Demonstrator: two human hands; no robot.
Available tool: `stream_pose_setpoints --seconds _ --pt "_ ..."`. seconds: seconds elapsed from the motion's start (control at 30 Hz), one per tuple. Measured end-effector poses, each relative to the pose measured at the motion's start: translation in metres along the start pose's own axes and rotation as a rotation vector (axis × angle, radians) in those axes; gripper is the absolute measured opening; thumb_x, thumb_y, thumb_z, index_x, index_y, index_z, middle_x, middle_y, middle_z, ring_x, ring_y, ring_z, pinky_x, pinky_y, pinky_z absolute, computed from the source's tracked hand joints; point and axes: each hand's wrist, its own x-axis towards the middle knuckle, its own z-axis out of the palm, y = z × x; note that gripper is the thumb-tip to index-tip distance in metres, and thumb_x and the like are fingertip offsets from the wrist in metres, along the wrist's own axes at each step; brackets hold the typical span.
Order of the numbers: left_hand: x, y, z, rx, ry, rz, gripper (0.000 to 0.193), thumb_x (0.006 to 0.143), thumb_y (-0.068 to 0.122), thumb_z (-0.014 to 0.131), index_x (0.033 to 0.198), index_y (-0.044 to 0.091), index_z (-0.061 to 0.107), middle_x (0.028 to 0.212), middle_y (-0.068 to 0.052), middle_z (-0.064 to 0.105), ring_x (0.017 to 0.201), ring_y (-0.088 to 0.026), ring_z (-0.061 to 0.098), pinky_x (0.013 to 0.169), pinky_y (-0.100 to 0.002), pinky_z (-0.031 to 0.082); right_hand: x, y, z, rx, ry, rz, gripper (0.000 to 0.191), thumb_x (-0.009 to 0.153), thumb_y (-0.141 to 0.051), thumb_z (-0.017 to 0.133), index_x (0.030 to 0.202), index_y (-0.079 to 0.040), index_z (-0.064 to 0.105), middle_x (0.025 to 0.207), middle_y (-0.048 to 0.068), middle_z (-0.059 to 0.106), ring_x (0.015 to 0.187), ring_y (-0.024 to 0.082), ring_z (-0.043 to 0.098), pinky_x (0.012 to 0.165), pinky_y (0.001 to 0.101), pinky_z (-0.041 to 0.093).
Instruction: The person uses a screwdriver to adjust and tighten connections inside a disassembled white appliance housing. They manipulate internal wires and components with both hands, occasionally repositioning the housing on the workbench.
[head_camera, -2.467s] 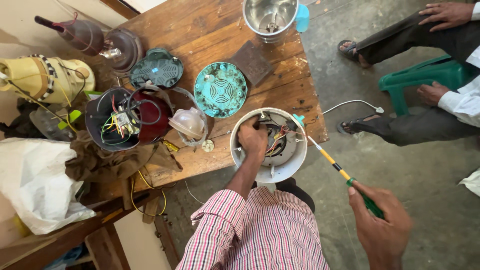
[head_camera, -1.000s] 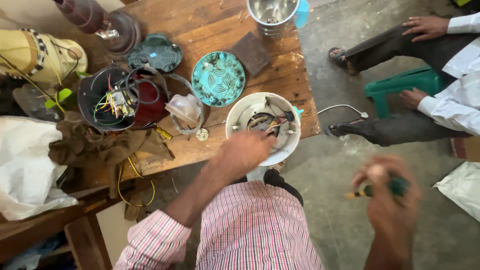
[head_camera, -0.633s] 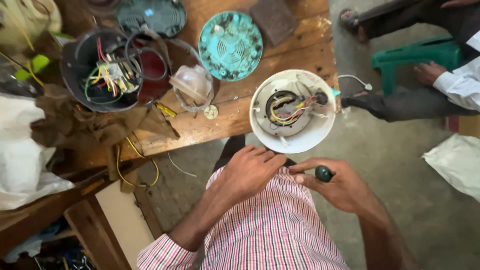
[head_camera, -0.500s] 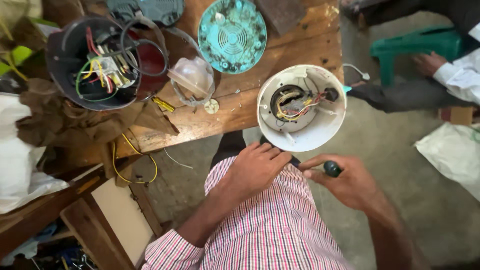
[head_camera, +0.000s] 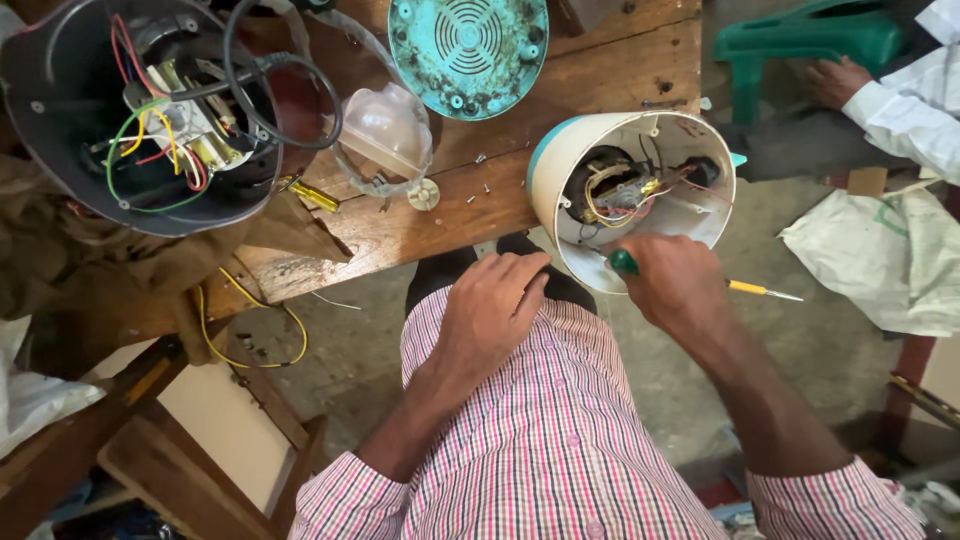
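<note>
A white appliance housing (head_camera: 560, 215) with a teal rim lies tipped at the table's front edge, its open underside showing wires and a motor. My right hand (head_camera: 675, 285) is closed around a screwdriver (head_camera: 757, 290) with a green handle end and a yellow shaft that points right, just below the housing. My left hand (head_camera: 490, 310) rests flat on my chest against the striped shirt, fingers together, holding nothing, a little left of the housing.
A dark round housing (head_camera: 60, 150) full of coloured wires sits at the left on the wooden table (head_camera: 440, 215). Also there: a clear plastic cap (head_camera: 385, 130), a teal vented disc (head_camera: 468, 45), loose screws. Another person's sleeve (head_camera: 915, 100) and a green stool (head_camera: 800, 40) are at right.
My left hand has come off the white housing and down to my chest. My right hand has drawn the screwdriver in close, under the housing. The camera has leaned nearer the table.
</note>
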Motion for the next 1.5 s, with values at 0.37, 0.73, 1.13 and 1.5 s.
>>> stream_pose_setpoints --seconds 0.37,0.73,1.13,1.5 --pt "-0.019 -0.015 -0.002 -0.119 0.041 -0.042 0.021 0.096 0.014 0.065 0.113 0.001 0.068 0.104 -0.014 0.071 0.095 -0.032 0.065 0.088 -0.042 0.051 0.026 0.008 0.043 -0.054 0.097 0.044 0.016 0.088 -0.024 0.068 0.084 -0.01 0.072 0.078 0.021 0.071 0.074 0.043 0.069 0.072 0.0546 0.055" --pt "-0.034 -0.03 -0.012 -0.091 0.046 -0.09 0.022 0.095 0.015 0.066 0.114 0.003 0.069 0.109 -0.013 0.073 0.102 -0.033 0.067 0.092 -0.043 0.052 0.026 0.0 0.043 -0.112 0.061 0.057 0.011 0.081 -0.019 0.07 0.088 -0.013 0.076 0.081 0.019 0.072 0.08 0.04 0.071 0.073 0.0526 0.056" --pt "-0.037 -0.031 -0.01 -0.033 -0.02 -0.1 0.024 0.094 0.016 0.066 0.114 0.003 0.07 0.109 -0.014 0.072 0.102 -0.033 0.066 0.092 -0.043 0.051 0.029 0.002 0.047 -0.178 0.032 0.036 0.012 0.081 -0.02 0.069 0.09 -0.018 0.078 0.085 0.013 0.074 0.084 0.034 0.073 0.072 0.0501 0.056" --pt "-0.037 -0.027 -0.011 0.002 -0.007 -0.068 0.024 0.094 0.016 0.067 0.114 0.002 0.07 0.11 -0.014 0.073 0.101 -0.033 0.066 0.092 -0.043 0.051 0.019 -0.018 0.015 -0.058 -0.033 0.049 0.018 0.086 -0.033 0.071 0.093 -0.018 0.078 0.088 0.014 0.074 0.086 0.036 0.071 0.074 0.0505 0.055"
